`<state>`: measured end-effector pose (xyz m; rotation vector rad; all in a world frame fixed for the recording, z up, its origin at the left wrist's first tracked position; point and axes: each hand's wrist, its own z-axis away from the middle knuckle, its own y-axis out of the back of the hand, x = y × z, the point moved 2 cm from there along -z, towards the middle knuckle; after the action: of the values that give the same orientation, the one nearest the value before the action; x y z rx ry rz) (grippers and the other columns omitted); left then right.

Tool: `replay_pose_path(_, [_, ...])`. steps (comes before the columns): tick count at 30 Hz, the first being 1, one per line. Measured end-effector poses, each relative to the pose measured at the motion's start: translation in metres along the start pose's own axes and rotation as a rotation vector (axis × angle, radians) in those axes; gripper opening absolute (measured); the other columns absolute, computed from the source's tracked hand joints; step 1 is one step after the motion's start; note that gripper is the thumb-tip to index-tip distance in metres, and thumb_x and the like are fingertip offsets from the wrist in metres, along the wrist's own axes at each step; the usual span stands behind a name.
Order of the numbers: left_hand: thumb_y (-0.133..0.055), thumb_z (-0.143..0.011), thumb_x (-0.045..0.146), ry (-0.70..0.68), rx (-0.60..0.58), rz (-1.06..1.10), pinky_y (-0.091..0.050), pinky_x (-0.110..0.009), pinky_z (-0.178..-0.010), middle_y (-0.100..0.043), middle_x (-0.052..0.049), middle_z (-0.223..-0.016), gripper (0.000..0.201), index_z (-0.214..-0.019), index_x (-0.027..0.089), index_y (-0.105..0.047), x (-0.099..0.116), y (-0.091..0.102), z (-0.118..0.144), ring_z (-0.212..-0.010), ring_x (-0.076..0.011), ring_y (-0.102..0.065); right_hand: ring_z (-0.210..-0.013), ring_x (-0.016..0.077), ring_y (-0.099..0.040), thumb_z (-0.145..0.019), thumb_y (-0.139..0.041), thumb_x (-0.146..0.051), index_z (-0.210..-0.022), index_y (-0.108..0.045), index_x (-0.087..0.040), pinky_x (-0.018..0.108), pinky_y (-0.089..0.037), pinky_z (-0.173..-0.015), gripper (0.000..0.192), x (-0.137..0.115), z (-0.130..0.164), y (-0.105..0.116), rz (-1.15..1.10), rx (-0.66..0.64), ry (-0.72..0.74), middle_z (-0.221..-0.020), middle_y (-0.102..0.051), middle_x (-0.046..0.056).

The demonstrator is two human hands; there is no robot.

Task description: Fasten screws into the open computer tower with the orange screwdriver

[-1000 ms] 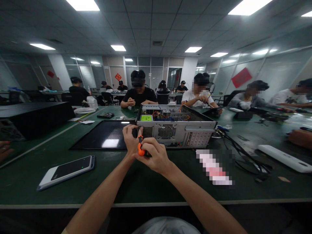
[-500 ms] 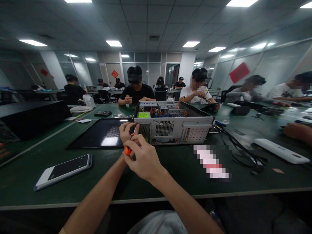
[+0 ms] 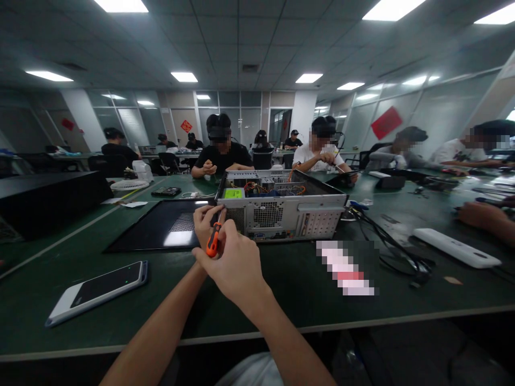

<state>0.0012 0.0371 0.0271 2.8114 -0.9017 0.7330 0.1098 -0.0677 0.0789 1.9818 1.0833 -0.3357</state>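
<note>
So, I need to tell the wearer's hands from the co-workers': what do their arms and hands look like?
Both forearms are bare, with no sleeves, gloves, watch or rings in view. The left hand and right hand enter from the bottom edge, above a light grey garment.

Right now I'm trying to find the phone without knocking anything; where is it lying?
In the head view, the phone lies flat on the green table, at the lower left, near the front edge, left of both hands and in front of the black side panel.

Worktop point(image 3: 281, 279) is carrying one open computer case point(image 3: 281, 212); beside it are lying one black side panel point(image 3: 161, 228), one phone point(image 3: 96, 292), one white power strip point(image 3: 456, 247). One orange screwdriver point(image 3: 212, 240) is showing, two hands: left hand point(image 3: 204, 222), right hand point(image 3: 233, 262).
</note>
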Motion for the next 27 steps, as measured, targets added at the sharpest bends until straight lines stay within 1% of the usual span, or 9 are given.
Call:
replay_pose_path(2, [-0.069, -0.085, 0.037, 0.010, 0.000, 0.007, -0.051, -0.031, -0.081, -0.058, -0.004, -0.096, 0.018, -0.094, 0.023, -0.075, 0.002, 0.000, 0.000, -0.088, -0.0173, -0.060, -0.064, 0.0189, -0.064, -0.068, -0.082, -0.046, -0.091, -0.048, -0.023, 0.030, -0.046, -0.060, 0.047, 0.001, 0.000, -0.001, -0.072, -0.018, -0.032, -0.076, -0.065, 0.000])
replay_pose_path(6, [-0.068, -0.086, 0.037, 0.013, -0.008, 0.007, -0.051, -0.033, -0.086, -0.058, -0.006, -0.098, 0.019, -0.094, 0.021, -0.073, 0.001, 0.000, 0.001, -0.093, -0.0187, -0.060, -0.070, 0.0176, -0.064, -0.070, -0.080, -0.046, -0.107, -0.050, -0.024, 0.029, -0.048, -0.063, 0.052, 0.007, 0.002, -0.008, -0.230, -0.039, -0.010, -0.084, -0.066, 0.000])
replay_pose_path(8, [-0.067, -0.086, 0.037, 0.005, -0.016, 0.005, -0.051, -0.034, -0.087, -0.059, -0.006, -0.099, 0.019, -0.094, 0.020, -0.072, -0.002, -0.001, 0.001, -0.094, -0.0190, -0.061, -0.067, 0.0160, -0.063, -0.071, -0.078, -0.047, -0.109, -0.051, -0.024, 0.027, -0.047, -0.061, 0.052, 0.011, 0.004, -0.013, -0.318, -0.054, -0.024, -0.082, -0.065, -0.001])
replay_pose_path(10, [-0.067, -0.086, 0.037, 0.002, -0.025, 0.001, -0.052, -0.033, -0.086, -0.059, -0.006, -0.099, 0.020, -0.094, 0.020, -0.071, -0.006, -0.002, 0.001, -0.094, -0.0187, -0.061, -0.065, 0.0143, -0.061, -0.070, -0.079, -0.048, -0.106, -0.051, -0.023, 0.025, -0.046, -0.058, 0.052, 0.015, 0.005, -0.019, -0.440, -0.065, -0.077, -0.079, -0.063, -0.002])
replay_pose_path(15, [-0.067, -0.085, 0.036, 0.008, -0.024, -0.010, -0.053, -0.032, -0.083, -0.058, -0.005, -0.097, 0.017, -0.093, 0.020, -0.070, -0.013, -0.004, 0.002, -0.092, -0.0181, -0.061, -0.058, 0.0101, -0.059, -0.062, -0.086, -0.043, -0.103, -0.044, -0.023, 0.020, -0.047, -0.052, 0.062, 0.019, 0.010, -0.037, -0.900, -0.083, -0.305, -0.076, -0.061, -0.006])
replay_pose_path(20, [-0.069, -0.084, 0.033, 0.007, -0.002, -0.005, -0.053, -0.031, -0.081, -0.058, -0.005, -0.097, 0.015, -0.090, 0.019, -0.070, -0.014, -0.008, 0.001, -0.091, -0.0173, -0.061, -0.040, 0.0060, -0.050, -0.059, -0.088, -0.036, -0.095, -0.039, -0.024, 0.015, -0.037, -0.035, 0.062, 0.015, 0.012, -0.049, -1.329, -0.052, -0.540, -0.066, -0.060, -0.010])
replay_pose_path(22, [-0.069, -0.083, 0.034, 0.015, 0.020, -0.016, -0.053, -0.031, -0.081, -0.059, -0.005, -0.095, 0.015, -0.089, 0.019, -0.071, -0.015, -0.010, 0.002, -0.089, -0.0169, -0.062, -0.039, 0.0047, -0.051, -0.057, -0.088, -0.029, -0.091, -0.042, -0.023, 0.013, -0.038, -0.035, 0.058, 0.012, 0.012, -0.049, -1.487, -0.070, -0.635, -0.067, -0.064, -0.008])
replay_pose_path(25, [-0.069, -0.083, 0.035, 0.017, 0.033, -0.023, -0.052, -0.030, -0.081, -0.060, -0.004, -0.095, 0.016, -0.089, 0.020, -0.072, -0.016, -0.009, 0.003, -0.088, -0.0167, -0.062, -0.046, 0.0040, -0.058, -0.055, -0.088, -0.017, -0.090, -0.048, -0.020, 0.010, -0.045, -0.041, 0.053, 0.007, 0.011, -0.045, -1.692, -0.167, -0.782, -0.078, -0.070, -0.003])
replay_pose_path(27, [-0.068, -0.085, 0.034, 0.007, 0.010, -0.009, -0.052, -0.031, -0.082, -0.060, -0.005, -0.095, 0.015, -0.090, 0.021, -0.072, -0.014, -0.008, 0.002, -0.090, -0.0171, -0.062, -0.050, 0.0048, -0.062, -0.056, -0.086, -0.010, -0.090, -0.052, -0.018, 0.008, -0.047, -0.043, 0.049, 0.007, 0.011, -0.042, -1.788, -0.201, -0.858, -0.075, -0.068, -0.003])
